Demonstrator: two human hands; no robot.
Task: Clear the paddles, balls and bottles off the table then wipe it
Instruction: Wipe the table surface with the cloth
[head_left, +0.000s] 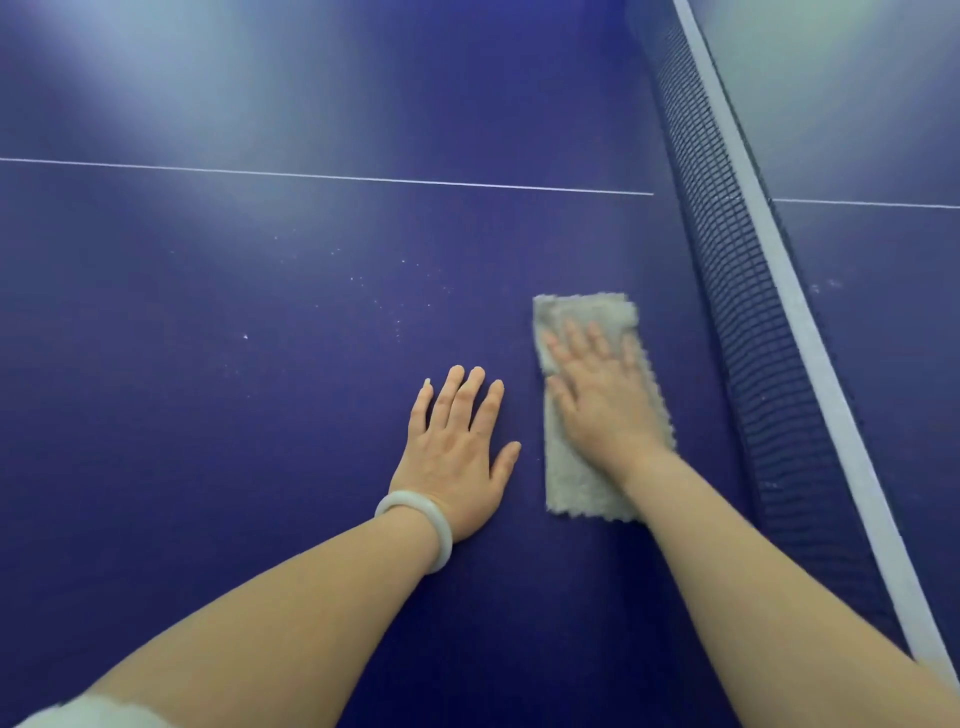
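A blue table-tennis table (234, 364) fills the head view. A folded pale grey cloth (576, 483) lies flat on it near the net. My right hand (602, 400) presses flat on the cloth, fingers spread and slightly blurred. My left hand (457, 457) rests palm down on the bare table just left of the cloth, fingers apart, with a white bangle on the wrist. No paddles, balls or bottles show in view.
The dark net (753, 322) with its white top band runs diagonally along the right, close to the cloth. A thin white centre line (332, 177) crosses the table beyond my hands. Small white specks dot the surface ahead of my left hand.
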